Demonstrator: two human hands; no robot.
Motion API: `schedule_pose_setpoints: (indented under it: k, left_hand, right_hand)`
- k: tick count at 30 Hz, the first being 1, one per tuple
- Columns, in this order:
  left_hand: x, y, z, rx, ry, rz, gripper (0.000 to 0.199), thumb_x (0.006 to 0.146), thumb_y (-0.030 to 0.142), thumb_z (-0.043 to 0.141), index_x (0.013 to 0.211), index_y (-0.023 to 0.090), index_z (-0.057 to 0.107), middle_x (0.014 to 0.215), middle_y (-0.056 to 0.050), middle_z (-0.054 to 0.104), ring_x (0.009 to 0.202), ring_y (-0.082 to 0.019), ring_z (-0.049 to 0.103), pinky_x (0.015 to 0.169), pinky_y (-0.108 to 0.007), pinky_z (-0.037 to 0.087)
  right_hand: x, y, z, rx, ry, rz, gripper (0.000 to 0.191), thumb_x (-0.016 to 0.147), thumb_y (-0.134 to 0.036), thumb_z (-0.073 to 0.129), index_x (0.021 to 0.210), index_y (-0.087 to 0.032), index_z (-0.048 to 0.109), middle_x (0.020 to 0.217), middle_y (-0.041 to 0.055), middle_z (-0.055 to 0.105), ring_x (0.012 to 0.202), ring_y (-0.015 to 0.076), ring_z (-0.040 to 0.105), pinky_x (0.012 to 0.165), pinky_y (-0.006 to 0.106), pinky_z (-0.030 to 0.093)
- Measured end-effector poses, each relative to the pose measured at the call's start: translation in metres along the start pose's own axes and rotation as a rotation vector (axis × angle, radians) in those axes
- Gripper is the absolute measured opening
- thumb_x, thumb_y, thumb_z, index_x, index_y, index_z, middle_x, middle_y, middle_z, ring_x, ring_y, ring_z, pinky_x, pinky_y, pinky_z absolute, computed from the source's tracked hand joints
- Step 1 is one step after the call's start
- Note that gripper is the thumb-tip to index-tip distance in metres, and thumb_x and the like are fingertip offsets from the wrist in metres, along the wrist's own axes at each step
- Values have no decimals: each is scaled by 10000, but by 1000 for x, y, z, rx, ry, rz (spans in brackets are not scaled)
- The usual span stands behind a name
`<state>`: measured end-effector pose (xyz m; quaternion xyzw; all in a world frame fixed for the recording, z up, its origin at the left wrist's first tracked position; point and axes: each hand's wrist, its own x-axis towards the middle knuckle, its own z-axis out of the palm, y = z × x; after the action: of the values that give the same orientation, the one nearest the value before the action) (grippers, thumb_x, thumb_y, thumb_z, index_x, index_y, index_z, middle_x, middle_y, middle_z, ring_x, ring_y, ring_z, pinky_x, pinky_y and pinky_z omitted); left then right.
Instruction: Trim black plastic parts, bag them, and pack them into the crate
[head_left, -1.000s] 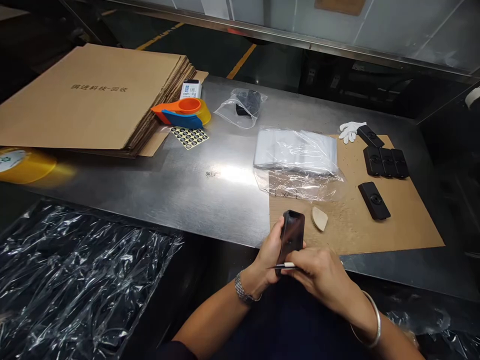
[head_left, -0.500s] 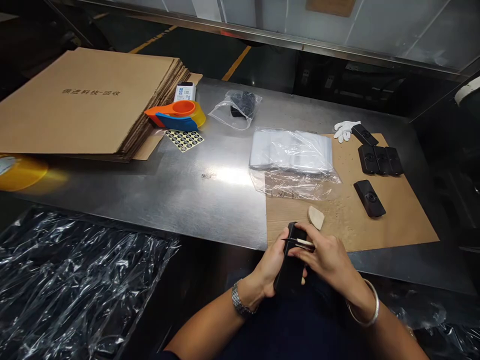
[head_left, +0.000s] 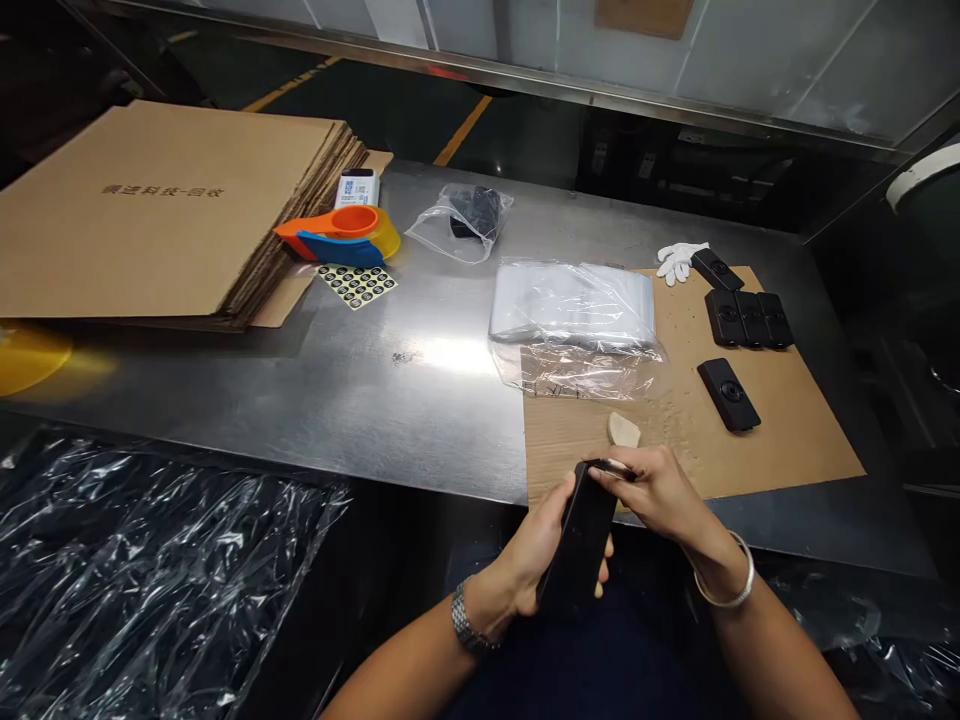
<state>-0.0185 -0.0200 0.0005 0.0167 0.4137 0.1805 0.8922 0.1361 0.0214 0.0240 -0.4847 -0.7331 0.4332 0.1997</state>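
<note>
A long black part (head_left: 579,545) is held tilted in my left hand (head_left: 541,540), whose fingers wrap round it from beneath. My right hand (head_left: 661,492) pinches a thin tool with a pale handle (head_left: 616,467) at the top end of that part. Just beyond my right hand lies a beige pad (head_left: 623,430) on the cardboard sheet (head_left: 795,430). One black block (head_left: 728,394) lies alone on the sheet, and several others (head_left: 750,318) sit side by side behind it, near a white glove (head_left: 679,262).
Clear plastic bags (head_left: 574,310) lie mid-table. Further left are a bagged black item (head_left: 476,215), an orange and blue tape dispenser (head_left: 341,235), a sticker sheet (head_left: 356,284) and stacked cardboard (head_left: 165,220). Black plastic film (head_left: 150,580) covers something at lower left.
My right hand has moved the tool to the black part's upper end. The part now shows more of its flat face. The whole view has shifted slightly.
</note>
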Motion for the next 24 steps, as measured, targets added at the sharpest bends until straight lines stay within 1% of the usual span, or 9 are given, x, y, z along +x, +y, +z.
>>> schedule_pose_setpoints:
  k: [3, 8, 12, 15, 17, 18, 19, 21, 24]
  left_hand:
    - [1, 0, -2, -19, -15, -16, 714, 837, 620, 250, 655, 42, 628, 599, -72, 577, 421, -121, 558, 394, -224, 465]
    - [1, -1, -3, -12, -20, -33, 720, 831, 630, 257, 655, 39, 629, 598, -83, 587, 432, -129, 568, 401, -227, 466]
    - [0, -1, -2, -16, -9, -15, 695, 838, 616, 260, 659, 52, 624, 584, -77, 584, 415, -129, 558, 387, -231, 460]
    - [-2, 2, 0, -40, -2, 41, 674, 838, 609, 278, 678, 54, 627, 597, -84, 593, 423, -130, 559, 404, -234, 464]
    - [-4, 6, 1, -80, 44, 113, 671, 836, 608, 286, 677, 53, 628, 602, -86, 596, 435, -129, 559, 421, -232, 465]
    - [-5, 8, 1, -111, 79, 164, 663, 838, 604, 290, 673, 57, 626, 595, -82, 594, 439, -126, 556, 430, -230, 464]
    - [-5, 9, 2, -148, 112, 223, 651, 842, 597, 293, 668, 63, 624, 587, -76, 592, 443, -124, 553, 441, -229, 465]
    - [-5, 12, 2, -217, 169, 350, 632, 844, 591, 296, 659, 78, 616, 575, -66, 589, 464, -128, 557, 476, -239, 473]
    - [-3, 13, 3, -243, 259, 523, 603, 835, 596, 322, 668, 95, 613, 585, -61, 600, 513, -144, 574, 532, -258, 483]
  right_hand:
    - [0, 2, 0, -20, -28, -21, 188, 829, -301, 556, 897, -168, 670, 687, 0, 644, 595, 106, 557, 567, 200, 381]
    - [0, 4, 1, -49, 1, 0, 302, 859, -341, 494, 664, -156, 630, 539, -16, 538, 493, 85, 453, 490, 198, 318]
    - [2, 1, 2, -51, -37, -24, 230, 840, -355, 523, 736, -173, 619, 580, -21, 540, 521, 87, 457, 507, 197, 316]
    - [3, 3, 5, -14, 147, 35, 327, 864, -369, 471, 614, -173, 549, 520, -31, 466, 481, 82, 399, 486, 207, 296]
    - [0, 4, 10, 61, 288, 143, 322, 861, -399, 465, 649, -171, 546, 507, -41, 430, 469, 84, 380, 477, 211, 302]
    - [-4, 3, 14, 99, 314, 191, 295, 850, -415, 481, 714, -166, 565, 511, -45, 425, 471, 87, 385, 477, 211, 310]
    - [-8, 3, 18, 135, 290, 227, 275, 833, -424, 505, 795, -162, 579, 525, -48, 434, 482, 92, 399, 482, 210, 322]
    - [-19, 0, 28, 183, 160, 262, 280, 793, -415, 563, 915, -163, 573, 570, -47, 470, 514, 99, 432, 498, 208, 339]
    - [-34, -5, 46, 163, 42, 296, 204, 791, -375, 559, 815, -173, 548, 596, -41, 491, 531, 98, 441, 509, 207, 337]
